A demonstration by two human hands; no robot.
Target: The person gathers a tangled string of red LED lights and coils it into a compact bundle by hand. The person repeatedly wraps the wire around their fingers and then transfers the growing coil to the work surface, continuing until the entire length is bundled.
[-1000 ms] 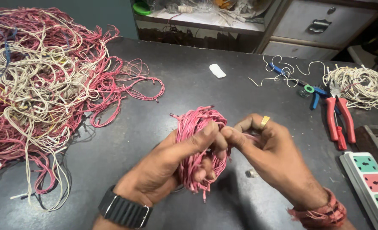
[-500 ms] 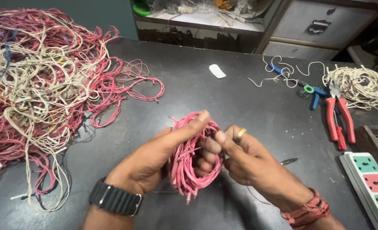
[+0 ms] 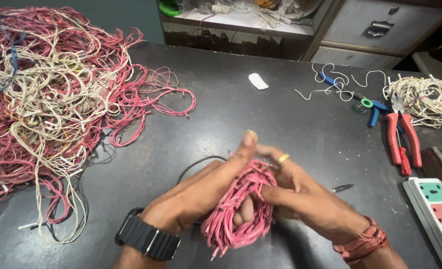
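A coiled bundle of pink-red wire (image 3: 241, 204) sits between both hands above the dark table (image 3: 241, 124). My left hand (image 3: 201, 192), with a black watch on its wrist, grips the bundle from the left, thumb stretched up over its top. My right hand (image 3: 305, 194), wearing a gold ring and red wrist threads, presses on the bundle from the right, fingers tucked into the coil. Cut wire ends stick out at the bundle's lower edge.
A big tangled heap of pink and cream wires (image 3: 51, 104) fills the left side. At the right lie red-handled pliers (image 3: 403, 139), blue-handled cutters (image 3: 365, 102), a cream wire coil (image 3: 425, 99) and a power strip (image 3: 438, 214). A small white piece (image 3: 258, 81) lies farther back.
Both hands with the bundle have come lower and closer to me. The left thumb now lies over the top of the coil, and the right fingers have dug in from the side.
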